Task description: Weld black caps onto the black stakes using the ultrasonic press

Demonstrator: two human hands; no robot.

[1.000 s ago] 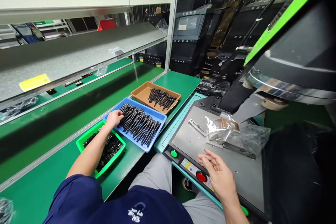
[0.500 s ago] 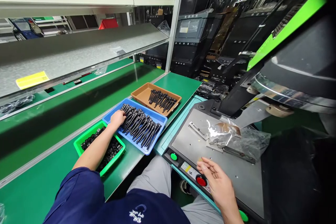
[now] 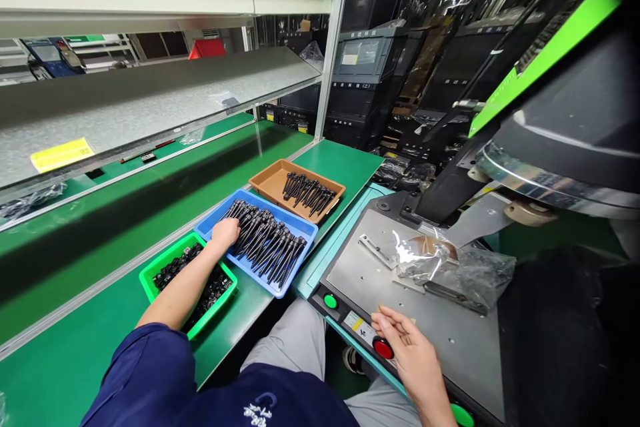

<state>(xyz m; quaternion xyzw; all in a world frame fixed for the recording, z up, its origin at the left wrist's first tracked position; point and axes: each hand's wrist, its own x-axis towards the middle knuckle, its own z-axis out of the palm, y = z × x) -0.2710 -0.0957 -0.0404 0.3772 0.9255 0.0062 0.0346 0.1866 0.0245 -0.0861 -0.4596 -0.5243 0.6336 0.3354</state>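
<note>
My left hand (image 3: pixel 226 233) reaches into the left end of the blue tray (image 3: pixel 202 225), its fingers curled down against the long black rod-like parts (image 3: pixel 265 237). These have thicker heads and lie in rows. What the fingers hold is hidden behind the hand. Under my left forearm is the green tray (image 3: pixel 146 275), full of small black pieces (image 3: pixel 215 287). My right hand (image 3: pixel 413 353) hovers over the front edge of the machine beside the red button (image 3: pixel 383 347). Its fingers are loosely bent and apart, with nothing seen in them.
A brown tray (image 3: pixel 265 181) with more black rod-like parts stands behind the blue one. On the machine's metal plate (image 3: pixel 355 260) lie a clear plastic bag (image 3: pixel 425 253) and a slotted bracket (image 3: pixel 376 250). The machine head (image 3: pixel 565 153) overhangs at right; a sloped shelf (image 3: pixel 165 97) spans the green bench.
My left hand has shifted slightly down and turned, its fingers now more tucked under. My right hand has drifted a little left and down. The trays stay put.
</note>
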